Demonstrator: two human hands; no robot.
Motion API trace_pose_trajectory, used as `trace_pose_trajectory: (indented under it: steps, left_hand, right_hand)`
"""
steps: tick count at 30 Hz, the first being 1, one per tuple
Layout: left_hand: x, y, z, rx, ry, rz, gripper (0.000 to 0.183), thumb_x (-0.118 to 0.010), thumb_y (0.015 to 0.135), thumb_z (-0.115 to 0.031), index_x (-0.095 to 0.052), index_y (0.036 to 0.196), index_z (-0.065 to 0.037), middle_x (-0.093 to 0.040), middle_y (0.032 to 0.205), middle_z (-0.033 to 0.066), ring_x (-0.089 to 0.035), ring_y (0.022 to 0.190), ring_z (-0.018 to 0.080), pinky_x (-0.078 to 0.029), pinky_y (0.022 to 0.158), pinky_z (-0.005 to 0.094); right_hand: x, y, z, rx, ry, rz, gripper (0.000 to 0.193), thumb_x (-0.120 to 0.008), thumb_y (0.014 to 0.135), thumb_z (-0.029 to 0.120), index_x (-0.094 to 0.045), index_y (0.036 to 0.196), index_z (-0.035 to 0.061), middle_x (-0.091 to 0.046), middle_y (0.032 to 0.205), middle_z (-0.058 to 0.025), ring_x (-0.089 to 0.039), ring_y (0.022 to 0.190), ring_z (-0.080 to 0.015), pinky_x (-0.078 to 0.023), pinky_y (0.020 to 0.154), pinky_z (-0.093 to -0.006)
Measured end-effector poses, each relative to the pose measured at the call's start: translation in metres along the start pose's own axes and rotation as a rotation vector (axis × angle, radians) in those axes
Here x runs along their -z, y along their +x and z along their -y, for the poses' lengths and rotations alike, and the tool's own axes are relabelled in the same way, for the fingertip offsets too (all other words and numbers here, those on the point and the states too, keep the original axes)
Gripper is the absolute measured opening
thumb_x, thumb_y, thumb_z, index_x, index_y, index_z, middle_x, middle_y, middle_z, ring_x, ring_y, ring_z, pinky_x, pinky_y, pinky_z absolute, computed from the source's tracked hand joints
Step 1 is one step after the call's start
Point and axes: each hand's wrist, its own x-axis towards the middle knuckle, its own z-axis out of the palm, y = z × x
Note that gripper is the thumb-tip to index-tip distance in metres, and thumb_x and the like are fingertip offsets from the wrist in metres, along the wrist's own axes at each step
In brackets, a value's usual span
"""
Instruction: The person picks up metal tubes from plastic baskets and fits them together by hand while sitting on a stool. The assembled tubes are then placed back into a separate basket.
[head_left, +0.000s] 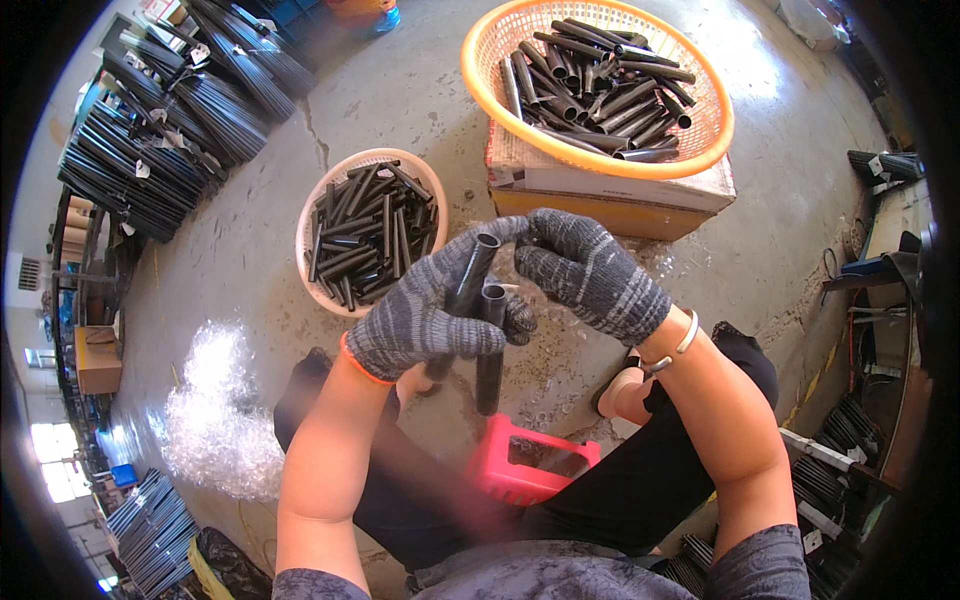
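Observation:
Both of my hands wear grey knitted gloves and are raised close together in front of my knees. My left hand (pixel 412 312) is closed around two short black tubes (pixel 489 380), one beside the other, their open ends tilted up. My right hand (pixel 600 272) is just to the right, its fingers curled and pinched together by the left fingertips. Whatever its fingertips may hold is too small or hidden to make out. Beyond my left hand, a pale round basket (pixel 302 232) on the floor holds many thin black tubes (pixel 388 225).
An orange-rimmed basket (pixel 728 130) of larger black tubes (pixel 590 90) rests on a cardboard box (pixel 610 200). A pink plastic stool (pixel 505 480) stands between my legs. Clear plastic wrap (pixel 225 420) lies left. Bundled dark rods (pixel 135 160) are stacked far left.

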Motion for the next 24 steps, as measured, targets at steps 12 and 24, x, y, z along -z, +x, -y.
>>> trace_pose_trajectory:
  steps: [12,24]
  left_hand:
    - [0.006,-0.018,-0.003,-0.016,-0.164,-0.032,0.081,-0.08,0.059,0.0,-0.041,0.131,0.0,-0.066,0.091,0.0172,-0.066,0.082,0.0268,-0.054,0.075,0.0403]
    - [0.027,-0.041,-0.001,-0.119,-0.306,-0.18,0.045,-0.073,0.07,-0.01,-0.052,0.108,0.0,-0.064,0.084,0.014,-0.065,0.073,0.0264,-0.056,0.066,0.0362]
  right_hand:
    - [0.034,0.005,-0.033,0.325,-1.031,-0.266,0.008,-0.054,0.081,0.013,-0.053,0.084,0.0052,-0.056,0.075,-0.0157,-0.057,0.07,-0.0346,-0.046,0.061,-0.0436]
    - [0.094,-0.037,-0.079,-0.153,-1.324,0.008,0.026,-0.06,0.079,0.019,-0.06,0.101,0.0049,-0.063,0.092,-0.0201,-0.061,0.084,-0.0345,-0.049,0.073,-0.0423]
